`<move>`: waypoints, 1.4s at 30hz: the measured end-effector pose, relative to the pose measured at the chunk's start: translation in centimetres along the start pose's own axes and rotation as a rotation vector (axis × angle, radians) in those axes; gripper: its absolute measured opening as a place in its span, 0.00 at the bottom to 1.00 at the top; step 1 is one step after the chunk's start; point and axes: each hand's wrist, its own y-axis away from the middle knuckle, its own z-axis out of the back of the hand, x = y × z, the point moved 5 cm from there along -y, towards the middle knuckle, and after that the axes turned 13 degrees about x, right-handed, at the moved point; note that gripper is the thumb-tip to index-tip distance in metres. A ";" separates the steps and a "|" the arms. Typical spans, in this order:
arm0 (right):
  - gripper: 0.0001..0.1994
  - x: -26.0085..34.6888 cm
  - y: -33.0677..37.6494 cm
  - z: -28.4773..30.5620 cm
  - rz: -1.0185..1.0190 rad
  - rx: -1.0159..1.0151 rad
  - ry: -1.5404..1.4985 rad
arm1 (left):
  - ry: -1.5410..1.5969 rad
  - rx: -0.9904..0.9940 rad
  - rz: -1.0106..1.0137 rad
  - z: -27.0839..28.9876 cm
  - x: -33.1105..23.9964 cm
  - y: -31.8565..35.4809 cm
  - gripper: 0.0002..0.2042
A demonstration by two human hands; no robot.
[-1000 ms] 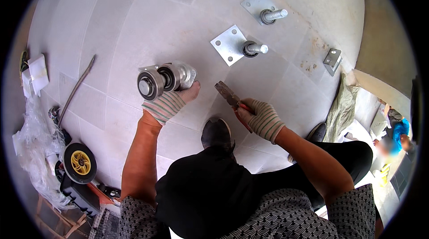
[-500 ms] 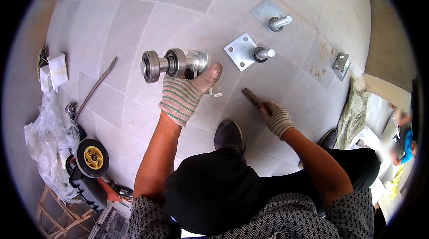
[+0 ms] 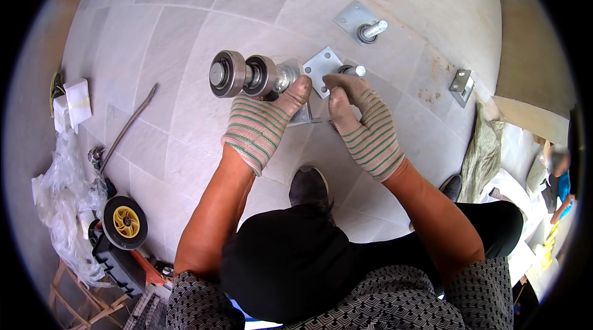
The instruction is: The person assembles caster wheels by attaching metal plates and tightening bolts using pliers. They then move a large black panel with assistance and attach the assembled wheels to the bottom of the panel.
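Yellow-hubbed wheel (image 3: 125, 223) near left edge, well apart. Double-roller assembly (image 3: 247, 75) on tile floor (image 3: 160, 33), bare tiles beyond. Left hand (image 3: 262, 121) closed around roller's shaft end. Right hand (image 3: 364, 123) fingers curled on square plate (image 3: 322, 66) with stud, plate edge touching roller bracket. Second plate (image 3: 356, 15) behind, apart.

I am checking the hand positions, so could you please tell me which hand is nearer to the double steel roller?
Left. The left hand lies just below the double steel roller, its fingertips at the roller's shaft end. The right hand is farther right, at the square metal plate.
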 end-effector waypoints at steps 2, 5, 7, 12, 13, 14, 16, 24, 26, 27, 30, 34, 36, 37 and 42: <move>0.26 2.0 -2.0 -0.4 0.146 0.023 0.135 | 0.017 0.051 -0.028 -0.2 0.9 -0.8 0.21; 0.27 2.9 -4.0 -1.6 0.028 0.113 0.108 | -0.105 0.130 -0.125 -0.3 2.2 -2.3 0.18; 0.31 2.5 -4.7 -1.8 -0.025 0.165 0.099 | 0.268 0.161 -0.094 -0.8 2.8 -2.8 0.20; 0.33 1.1 -6.2 -2.2 -0.081 0.168 -0.113 | 0.502 0.188 0.068 -1.7 1.3 -3.7 0.21; 0.35 0.4 -6.5 -2.0 -0.054 0.141 -0.173 | 0.340 0.176 0.101 -1.9 0.3 -3.2 0.21; 0.31 -0.1 -6.8 -1.6 0.000 0.091 -0.225 | 0.121 0.263 0.136 -1.3 1.0 -3.2 0.21; 0.29 0.1 -7.4 -1.1 -0.099 0.123 -0.415 | 0.344 0.321 0.118 -0.6 0.5 -2.6 0.19; 0.33 2.3 -9.1 1.9 -0.189 0.024 -0.369 | 0.742 0.478 0.000 -0.3 -3.2 -3.4 0.20; 0.28 3.1 -9.8 2.6 -0.208 0.046 -0.328 | 0.791 0.531 -0.048 -0.1 -5.1 -3.2 0.25; 0.31 3.6 -10.0 3.0 -0.186 0.028 -0.321 | 0.788 0.549 -0.039 -0.2 -5.5 -3.3 0.29; 0.37 5.3 -10.5 4.0 -0.142 0.017 -0.293 | 0.692 0.617 -0.035 -0.8 -7.4 -3.1 0.44; 0.40 7.4 -10.8 4.8 -0.158 0.069 -0.174 | 0.674 0.494 -0.048 -0.8 -9.0 -2.4 0.46; 0.41 7.6 -10.2 5.6 -0.146 0.103 -0.213 | 0.666 0.456 -0.041 -1.8 -9.4 -2.3 0.46; 0.41 7.8 -9.8 6.0 -0.139 0.120 -0.231 | 0.662 0.437 -0.039 -2.3 -9.7 -2.1 0.46; 0.39 9.7 -7.3 8.5 0.033 0.126 -0.168 | 0.548 0.416 -0.147 -4.3 -12.7 -0.2 0.45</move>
